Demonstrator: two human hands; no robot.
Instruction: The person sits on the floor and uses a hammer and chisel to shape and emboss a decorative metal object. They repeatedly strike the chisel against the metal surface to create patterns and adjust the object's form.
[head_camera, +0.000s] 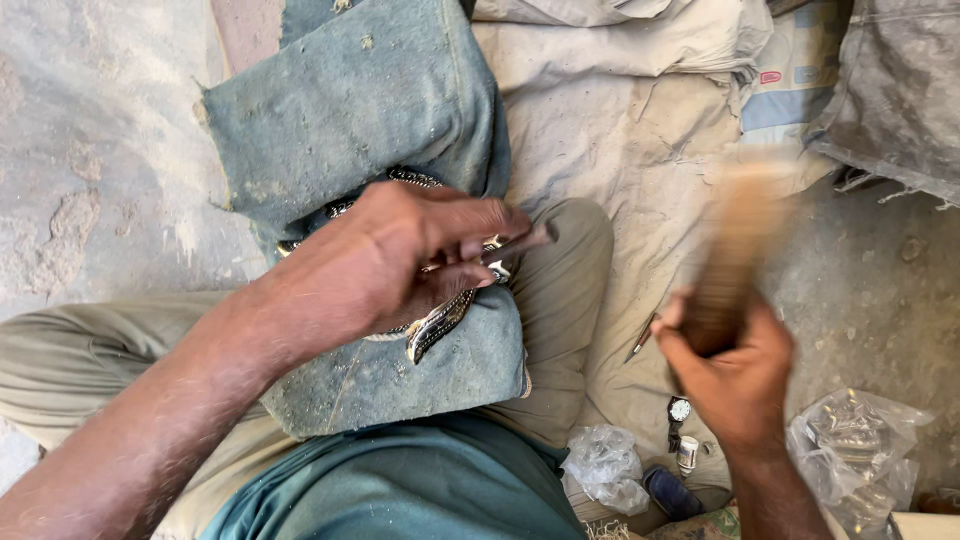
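My left hand (395, 260) pinches a thin dark metal tool (525, 240) and presses it against a shiny embossed metal piece (440, 322). That piece lies on a dusty blue denim pad (350, 110) folded over my lap. My right hand (735, 375) is raised to the right, gripping a wooden mallet (735, 255) that is blurred by motion. Much of the metal piece is hidden under my left hand.
Pale dusty sacking (620, 120) covers the ground ahead. A thin metal tool (641, 337) lies beside my knee. A wristwatch (679, 412), a small bottle (687, 455) and crumpled plastic bags (855, 450) sit near my right wrist. Bare concrete (90, 150) lies to the left.
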